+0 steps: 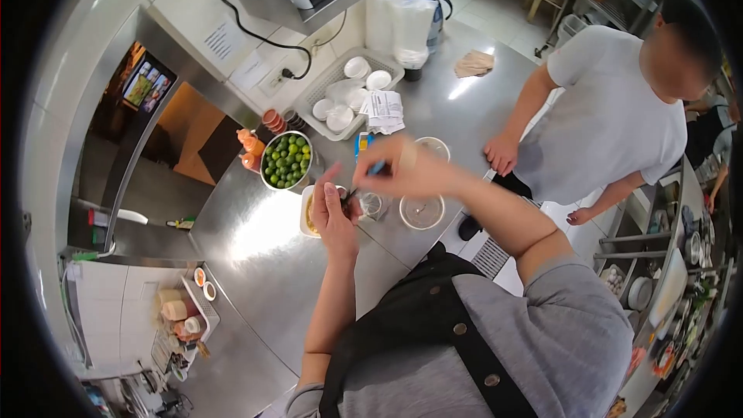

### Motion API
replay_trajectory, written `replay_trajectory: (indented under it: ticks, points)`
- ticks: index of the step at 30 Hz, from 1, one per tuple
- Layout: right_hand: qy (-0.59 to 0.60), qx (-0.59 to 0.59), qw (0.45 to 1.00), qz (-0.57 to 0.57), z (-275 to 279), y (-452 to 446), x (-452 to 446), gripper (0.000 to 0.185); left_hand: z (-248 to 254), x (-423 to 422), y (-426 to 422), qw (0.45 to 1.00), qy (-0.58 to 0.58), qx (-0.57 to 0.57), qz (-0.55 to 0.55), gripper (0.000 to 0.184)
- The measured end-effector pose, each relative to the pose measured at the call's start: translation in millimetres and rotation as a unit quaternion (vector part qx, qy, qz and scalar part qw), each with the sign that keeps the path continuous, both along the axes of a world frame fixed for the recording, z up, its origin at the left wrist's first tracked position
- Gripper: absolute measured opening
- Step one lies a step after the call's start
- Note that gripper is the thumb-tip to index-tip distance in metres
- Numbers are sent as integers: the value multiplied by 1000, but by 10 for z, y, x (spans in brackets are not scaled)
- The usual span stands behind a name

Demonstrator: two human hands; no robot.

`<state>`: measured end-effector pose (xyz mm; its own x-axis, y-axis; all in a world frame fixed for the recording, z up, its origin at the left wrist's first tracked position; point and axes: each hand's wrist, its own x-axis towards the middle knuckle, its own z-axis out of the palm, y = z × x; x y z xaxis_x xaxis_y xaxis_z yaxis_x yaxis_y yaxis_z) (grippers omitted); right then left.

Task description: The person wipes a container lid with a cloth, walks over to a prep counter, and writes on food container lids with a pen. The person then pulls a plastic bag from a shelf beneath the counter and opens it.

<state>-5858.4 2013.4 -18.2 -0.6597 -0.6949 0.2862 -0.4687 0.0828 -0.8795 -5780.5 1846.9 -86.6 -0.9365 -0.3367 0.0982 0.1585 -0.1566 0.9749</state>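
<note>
My left hand [337, 217] is raised over the counter, thumb up and fingers curled around a small dark thing [348, 200] that I cannot make out. Just beside it is my right hand [398, 166], blurred by motion, its fingers pinched on a small blue object [377, 167]. Below the left hand is a white container [308, 224] with yellowish contents, partly hidden. A clear plastic cup or bag [373, 206] lies under the hands. To the right stands a round tub [422, 213], with a second tub [435, 147] behind my right forearm.
A metal pot of limes [286, 161] and orange squeeze bottles [251, 147] stand at the left. Behind is a grey basket [309, 112] with white lids and paper slips. A co-worker [611, 108] stands at the right by the counter. A brown cloth [474, 63] lies farther back.
</note>
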Motion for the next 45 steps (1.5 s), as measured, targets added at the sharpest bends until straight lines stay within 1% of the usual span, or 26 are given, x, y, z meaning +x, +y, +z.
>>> replay_trajectory:
  ticks: [2,3,4,6,7,10,12,14,16,19,22,23,25,27,29,32,33,35,36,37,38,40,43,45]
  points:
    - [68,-93,989,-92,244,103,-346,8,83,30,34,999,15,32,-2,38]
    - [113,-152,968,-164,403,122,-507,9,44,63,-29,1000,3,22,2,33]
    - [153,-209,937,-235,550,137,-641,10,-26,118,-103,999,-29,5,11,33]
    - [156,-227,914,-297,755,132,-840,8,-237,261,-254,995,-93,-27,28,32]
    - [197,-220,906,-302,723,71,-990,7,-398,360,-315,990,-120,-37,56,28]
    - [341,-188,867,-310,663,-218,-1500,11,-691,767,-358,977,-183,-16,103,23]
    - [446,-144,830,-303,602,-410,-1764,17,-888,1014,-347,971,-213,-27,103,21]
    - [454,-152,821,-312,747,-601,-1778,20,-995,1266,-262,962,-250,-36,107,21]
    - [499,-147,785,-336,691,-748,-1933,21,-1052,1305,-184,954,-273,-45,119,21]
    - [536,-170,769,-306,594,-825,-2080,23,-1140,1304,-51,954,-265,-11,141,20]
    - [547,-218,766,-258,389,-660,-2115,24,-1194,1198,71,957,-258,9,135,19]
    - [525,-207,784,-258,257,-558,-2020,26,-1203,1177,103,957,-258,14,129,19]
    - [533,-156,764,-329,-287,-347,-2005,36,-1221,1119,129,962,-258,5,87,19]
    - [534,-142,780,-293,-500,46,-1691,23,-1228,1087,119,966,-254,-6,49,19]
    - [479,-60,829,-282,-956,474,-1457,28,-1232,1028,70,969,-247,-20,9,20]
    - [385,26,861,-332,-1629,1103,-876,28,-1164,934,-8,962,-263,-67,-39,20]
    - [349,51,865,-357,-1864,1284,-656,27,-1213,915,-58,958,-267,-87,-65,20]
    - [387,150,835,-360,-2226,1620,-155,29,-1374,906,-166,947,-269,-130,-123,20]
    - [289,131,862,-397,-2244,1611,186,31,-1369,899,-177,940,-272,-139,-149,20]
    - [293,163,851,-404,-2306,1651,424,30,-1367,901,-181,933,-276,-150,-177,21]
    - [235,169,859,-422,-2371,1670,635,28,-1369,917,-184,924,-280,-161,-205,21]
    - [225,175,847,-449,-2328,1586,933,27,-1399,982,-205,900,-283,-183,-276,23]
    - [223,143,837,-479,-2155,1381,1119,27,-1425,1081,-257,859,-285,-214,-368,27]
    - [229,120,834,-487,-2084,1200,1205,28,-1506,1212,-355,835,-274,-246,-409,30]
